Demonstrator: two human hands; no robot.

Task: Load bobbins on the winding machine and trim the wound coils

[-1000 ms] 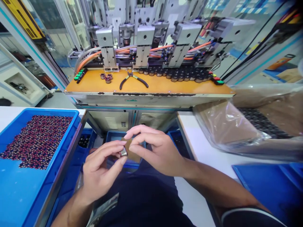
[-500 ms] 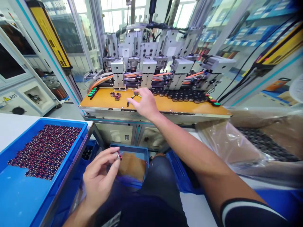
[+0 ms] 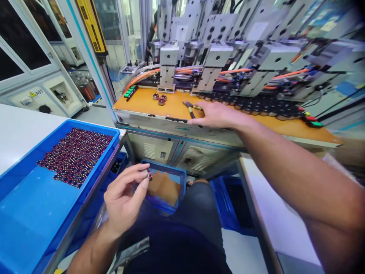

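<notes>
A small wound motor stator [image 3: 148, 175], with dark and red parts and thin reddish wires trailing from it, is pinched between the thumb and fingers of my left hand [image 3: 125, 201], above the floor bin. My right hand [image 3: 215, 114] reaches over the orange worktop [image 3: 142, 104], its thumb and fingers apart around the handles of a pair of pliers [image 3: 188, 105]. The pliers lie on the worktop with their handles spread; the fingertips are at one handle, but firm contact cannot be told. Several similar stators [image 3: 161, 101] sit left of the pliers.
A blue tray [image 3: 25, 205] on the left table holds many stators. Behind the worktop stands a machine [image 3: 196, 57] with metal heads and orange hoses. Dark round parts [image 3: 256, 106] line the worktop's right side. A blue bin [image 3: 182, 182] with brown cardboard is below.
The view has turned left and come nearer the machine. My right hand has shifted from the pliers' jaw end to their handles. My left hand still holds the stator, its wires now showing.
</notes>
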